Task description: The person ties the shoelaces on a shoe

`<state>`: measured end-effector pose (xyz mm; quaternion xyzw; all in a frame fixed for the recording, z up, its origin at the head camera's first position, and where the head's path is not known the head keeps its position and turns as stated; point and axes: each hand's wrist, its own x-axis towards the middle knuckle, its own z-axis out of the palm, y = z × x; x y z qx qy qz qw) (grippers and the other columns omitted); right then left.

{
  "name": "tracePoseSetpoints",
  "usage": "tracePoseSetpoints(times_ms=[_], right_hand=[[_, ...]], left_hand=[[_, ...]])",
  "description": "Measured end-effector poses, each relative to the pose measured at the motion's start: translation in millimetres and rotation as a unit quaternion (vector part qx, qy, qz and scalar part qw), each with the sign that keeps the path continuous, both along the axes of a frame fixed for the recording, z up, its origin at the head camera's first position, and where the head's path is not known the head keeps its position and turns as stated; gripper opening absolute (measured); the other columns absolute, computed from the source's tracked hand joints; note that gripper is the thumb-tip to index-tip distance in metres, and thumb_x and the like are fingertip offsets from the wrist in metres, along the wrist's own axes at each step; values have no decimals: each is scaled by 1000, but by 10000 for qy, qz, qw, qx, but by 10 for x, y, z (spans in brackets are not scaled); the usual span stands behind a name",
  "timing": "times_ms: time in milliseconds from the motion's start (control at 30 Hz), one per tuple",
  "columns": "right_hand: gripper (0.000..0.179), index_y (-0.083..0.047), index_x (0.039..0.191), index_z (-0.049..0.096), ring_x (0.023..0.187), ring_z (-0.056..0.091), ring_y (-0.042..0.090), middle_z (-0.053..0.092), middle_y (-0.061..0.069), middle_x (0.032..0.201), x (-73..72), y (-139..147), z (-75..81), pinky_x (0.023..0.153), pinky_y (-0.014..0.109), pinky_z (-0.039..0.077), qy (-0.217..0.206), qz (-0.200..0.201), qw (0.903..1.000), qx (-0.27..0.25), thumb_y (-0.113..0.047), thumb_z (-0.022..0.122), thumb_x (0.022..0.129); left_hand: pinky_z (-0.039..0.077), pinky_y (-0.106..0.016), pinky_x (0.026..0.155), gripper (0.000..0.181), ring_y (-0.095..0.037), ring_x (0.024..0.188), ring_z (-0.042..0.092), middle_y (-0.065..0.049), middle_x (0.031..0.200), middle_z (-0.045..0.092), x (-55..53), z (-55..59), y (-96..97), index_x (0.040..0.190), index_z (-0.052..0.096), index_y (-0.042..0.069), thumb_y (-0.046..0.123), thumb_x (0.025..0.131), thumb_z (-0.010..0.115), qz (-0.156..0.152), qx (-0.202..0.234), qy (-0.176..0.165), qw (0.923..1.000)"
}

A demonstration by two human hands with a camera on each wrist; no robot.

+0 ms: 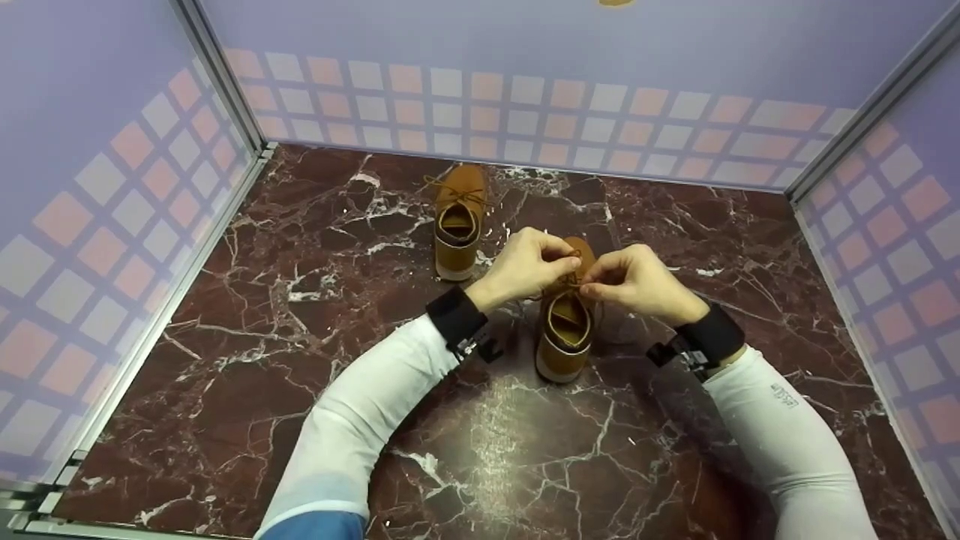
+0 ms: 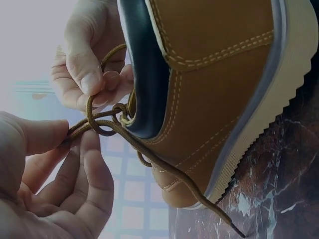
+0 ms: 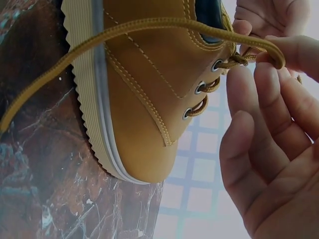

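A tan shoe (image 1: 559, 352) with a dark collar stands on the marbled surface, its toe facing away from me. Over its laces both hands meet. My left hand (image 1: 525, 266) pinches a doubled brown shoelace (image 2: 82, 127) between thumb and finger, as the left wrist view shows. With thumb and fingertips my right hand (image 1: 637, 281) pinches another part of the lace (image 3: 271, 50), close above the knot. One lace end hangs down each side of the shoe. In the right wrist view the metal eyelets (image 3: 200, 87) show along the shoe's front.
Left of the hands and farther back stands a matching tan shoe (image 1: 456, 255), its lace tied in a bow. Purple walls with pink and white squares (image 1: 487, 112) close in the marbled surface (image 1: 300, 360) at the back and sides, with metal posts at the corners.
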<state>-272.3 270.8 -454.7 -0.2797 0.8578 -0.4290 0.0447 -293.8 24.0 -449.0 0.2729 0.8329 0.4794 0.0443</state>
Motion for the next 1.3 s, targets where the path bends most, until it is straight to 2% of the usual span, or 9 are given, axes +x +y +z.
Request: tracePoseSetpoints(times_ms=[233, 500, 567, 633, 767, 900, 1033, 1167, 1300], right_hand=[[7, -5, 96, 87, 70, 71, 1, 85, 15, 88, 2, 14, 7, 61, 13, 54, 6, -60, 10000, -7, 2, 84, 95], [5, -4, 94, 86, 65, 68, 0, 83, 16, 85, -2, -15, 10, 57, 12, 51, -57, -72, 9998, -168, -1, 83, 97], [5, -3, 95, 86, 65, 68, 2, 83, 18, 85, 0, -18, 17, 57, 12, 51, -77, -98, 9996, -236, -2, 83, 98], [5, -2, 95, 85, 67, 69, 3, 82, 19, 86, -3, -14, 21, 59, 12, 52, -86, -140, 9995, -286, -2, 82, 99], [6, -1, 96, 84, 68, 70, 3, 82, 21, 87, -16, 0, 20, 61, 13, 54, -82, -184, 9993, -324, -3, 81, 100], [6, -1, 97, 85, 66, 68, 2, 83, 22, 87, -16, 28, 23, 59, 13, 53, -75, -300, 9991, -295, -2, 80, 100], [6, -2, 96, 85, 60, 63, 0, 82, 22, 85, -4, 64, 38, 53, 14, 49, -54, -444, 9984, -346, -1, 80, 98], [5, 0, 95, 85, 58, 59, -2, 80, 17, 80, 1, 104, 37, 51, 15, 47, -43, -460, 9982, -394, -1, 80, 97], [6, 3, 94, 83, 56, 60, -1, 78, 0, 76, 6, 138, 22, 50, 16, 49, -108, -403, 9982, -438, 1, 78, 97]], left_hand=[[57, -23, 91, 21, -22, 102, 78, -14, 114, 87, -2, 0, 32, 116, 87, 5, 19, 102, 82, -29, 270, -228, 9994], [56, -15, 74, 19, -6, 80, 72, -18, 109, 87, 0, -9, 38, 113, 86, 2, 15, 101, 83, -119, 576, -483, 9971], [57, -15, 74, 18, -5, 79, 72, -18, 109, 87, -10, -18, 38, 113, 86, 1, 14, 101, 83, -106, 651, -526, 9964], [58, -17, 72, 18, -13, 79, 75, -19, 106, 86, -11, -26, 38, 113, 85, -1, 13, 101, 82, -118, 814, -698, 9942], [61, -23, 64, 16, -24, 74, 75, -11, 95, 84, -9, -39, 44, 112, 83, -1, 9, 100, 80, -124, 1035, -1026, 9892], [62, -24, 63, 16, -14, 67, 71, -2, 88, 80, -5, -43, 48, 112, 83, 0, 6, 99, 77, -168, 1141, -1142, 9867], [60, -23, 63, 18, -9, 67, 69, -3, 90, 80, -11, -46, 43, 114, 83, -3, 3, 98, 75, -201, 1288, -1255, 9835], [60, -21, 66, 20, -7, 71, 68, -5, 94, 81, -21, -51, 33, 116, 82, -6, 2, 98, 78, -208, 1315, -1255, 9831], [59, -18, 71, 22, -5, 77, 68, -4, 95, 80, -28, -56, 34, 117, 82, -7, 2, 97, 80, -231, 1303, -1258, 9832]])
